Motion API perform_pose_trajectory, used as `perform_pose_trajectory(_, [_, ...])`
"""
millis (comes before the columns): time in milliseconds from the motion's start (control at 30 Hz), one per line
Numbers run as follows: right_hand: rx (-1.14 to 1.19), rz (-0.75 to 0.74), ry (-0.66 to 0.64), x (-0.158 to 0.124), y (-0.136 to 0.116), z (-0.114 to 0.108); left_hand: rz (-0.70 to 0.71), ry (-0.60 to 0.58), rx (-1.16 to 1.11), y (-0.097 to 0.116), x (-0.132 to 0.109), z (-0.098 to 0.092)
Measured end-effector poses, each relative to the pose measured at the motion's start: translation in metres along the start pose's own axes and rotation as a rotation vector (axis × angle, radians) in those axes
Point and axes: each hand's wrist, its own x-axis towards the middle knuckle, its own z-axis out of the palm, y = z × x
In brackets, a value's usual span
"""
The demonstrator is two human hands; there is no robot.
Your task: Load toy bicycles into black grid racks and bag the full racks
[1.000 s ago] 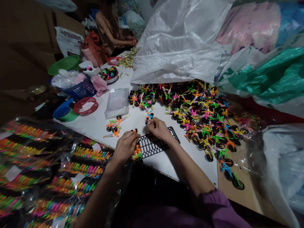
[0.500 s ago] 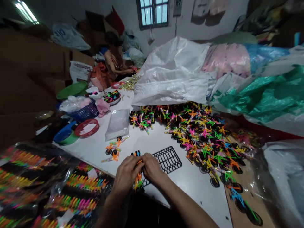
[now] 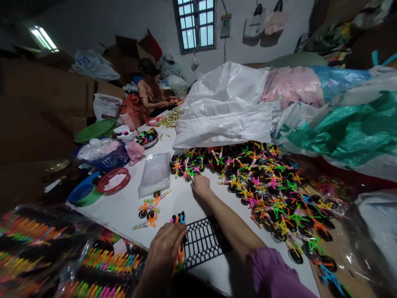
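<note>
My left hand (image 3: 166,245) is curled over small toy bicycles (image 3: 180,217) standing in a row at the left end of a black plastic grid (image 3: 205,240). The rest of the grid's slots show bare to its right. My right hand (image 3: 201,186) is stretched forward over the white table, at the near edge of a pile of colourful toy bicycles (image 3: 259,174). Its fingers are closed at one of the toy bicycles (image 3: 189,175), though the fingertips are partly hidden. A few loose orange toy bicycles (image 3: 149,210) lie to the left of the grid.
A stack of clear plastic bags (image 3: 154,174) lies left of the pile. Farther left are a red dish (image 3: 113,181), blue bowl (image 3: 83,188) and blue basket (image 3: 113,159). Bagged toys (image 3: 108,263) fill the lower left. A white sack (image 3: 226,107) backs the pile; a co-worker (image 3: 151,91) sits beyond.
My right hand has left the grid and reached forward to the pile of toy bicycles. My left hand stays at the row in the grid. The view has tilted up a little.
</note>
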Motion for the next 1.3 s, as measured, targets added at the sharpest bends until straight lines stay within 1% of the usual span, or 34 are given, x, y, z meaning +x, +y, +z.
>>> perform_pose_trajectory(67, [-0.004, 0.017, -0.016, 0.003, 0.003, 0.003, 0.025, -0.009, 0.008, -0.003, -0.001, -0.001])
perform_pose_trajectory(133, [0.023, 0.037, -0.013, -0.008, 0.017, 0.002, 0.029, -0.004, 0.015, -0.003, -0.002, -0.001])
perform_pose_trajectory(233, [0.182, 0.024, -0.054, -0.044, 0.041, -0.008, 0.012, 0.019, 0.011, 0.0, 0.002, -0.001])
perform_pose_trajectory(300, [0.333, -0.012, -0.083, -0.076, 0.048, -0.015, -0.034, 0.021, 0.006, 0.003, 0.007, -0.001])
perform_pose_trajectory(367, [0.5, -0.076, -0.057, -0.11, 0.045, -0.017, -0.082, 0.004, 0.006, 0.005, 0.013, 0.001])
perform_pose_trajectory(433, [0.64, -0.125, -0.038, -0.141, 0.036, -0.013, -0.118, -0.02, -0.007, 0.004, 0.018, 0.004])
perform_pose_trajectory(500, [0.695, -0.114, -0.07, -0.166, 0.027, -0.003, -0.142, -0.036, -0.007, 0.004, 0.023, 0.005])
perform_pose_trajectory(567, [0.7, -0.081, -0.082, -0.18, 0.021, 0.008, -0.143, -0.05, 0.006, 0.006, 0.027, 0.002])
perform_pose_trajectory(600, [0.702, -0.082, -0.065, -0.184, 0.019, 0.013, -0.139, -0.045, 0.015, 0.009, 0.027, -0.001])
perform_pose_trajectory(667, [0.698, -0.126, -0.026, -0.188, 0.018, 0.023, -0.149, 0.015, 0.03, 0.018, 0.024, -0.011])
perform_pose_trajectory(733, [0.636, -0.2, -0.022, -0.191, 0.019, 0.03, -0.187, 0.094, 0.025, 0.03, 0.014, -0.02])
perform_pose_trajectory(767, [0.582, -0.233, -0.026, -0.193, 0.02, 0.033, -0.201, 0.115, 0.016, 0.036, 0.006, -0.023])
perform_pose_trajectory(833, [0.467, -0.284, -0.032, -0.198, 0.021, 0.037, -0.188, 0.103, 0.001, 0.048, -0.011, -0.023])
perform_pose_trajectory(933, [0.328, -0.318, -0.06, -0.202, 0.021, 0.037, -0.132, 0.072, 0.014, 0.059, -0.028, -0.013])
perform_pose_trajectory(1000, [0.259, -0.34, -0.11, -0.199, 0.017, 0.034, -0.123, 0.068, 0.019, 0.06, -0.031, -0.006])
perform_pose_trajectory(1067, [0.203, -0.359, -0.146, -0.197, 0.012, 0.032, -0.112, 0.065, 0.025, 0.059, -0.028, -0.002])
perform_pose_trajectory(1133, [0.171, -0.361, -0.151, -0.196, 0.007, 0.031, -0.088, 0.07, 0.034, 0.057, -0.024, -0.001])
perform_pose_trajectory(1200, [0.17, -0.351, -0.145, -0.197, 0.008, 0.028, -0.057, 0.101, 0.04, 0.055, -0.023, -0.001])
perform_pose_trajectory(1233, [0.19, -0.369, -0.17, -0.197, 0.011, 0.025, -0.035, 0.111, 0.038, 0.054, -0.024, -0.002])
perform_pose_trajectory(1300, [0.257, -0.452, -0.295, -0.191, 0.023, 0.015, 0.04, 0.108, 0.033, 0.05, -0.028, -0.001])
